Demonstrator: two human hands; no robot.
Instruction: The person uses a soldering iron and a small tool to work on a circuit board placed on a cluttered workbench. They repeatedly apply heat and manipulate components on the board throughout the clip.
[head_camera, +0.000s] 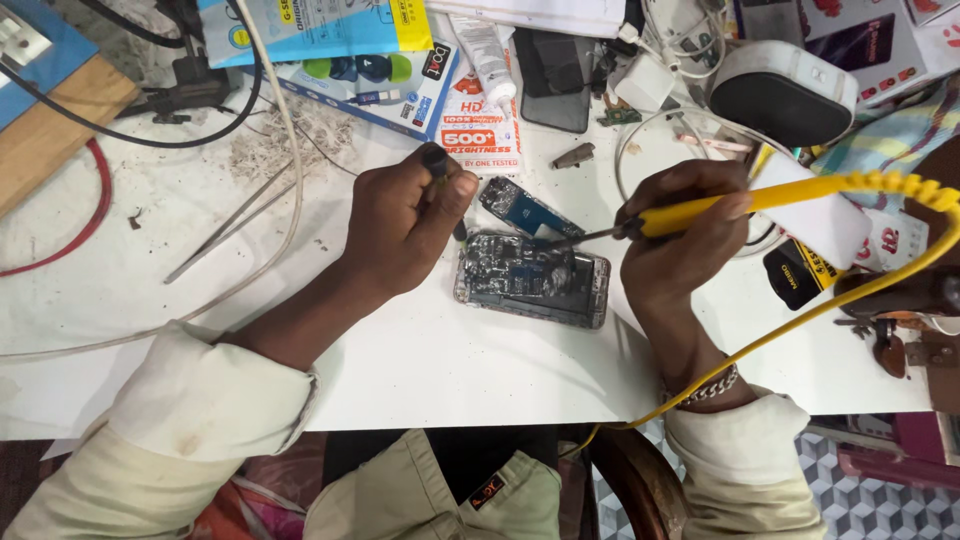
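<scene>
Right now the right hand (680, 235) pinches a yellow soldering iron (700, 212), its tip on the opened phone (532, 279) at mid-frame on the white table (450, 360). The left hand (400, 225) closes its fingers around a dark-handled tool (436, 160). Blue-and-yellow packages (320, 30) lie at upper left, a white-and-red one (480, 125) above the phone.

White desk (420, 370) fills most of the frame, surface scuffed and dusty. Wooden board (60, 120) at upper left. Blue-and-white patterned floor tiles (870, 500) at lower right. Lighting even.
</scene>
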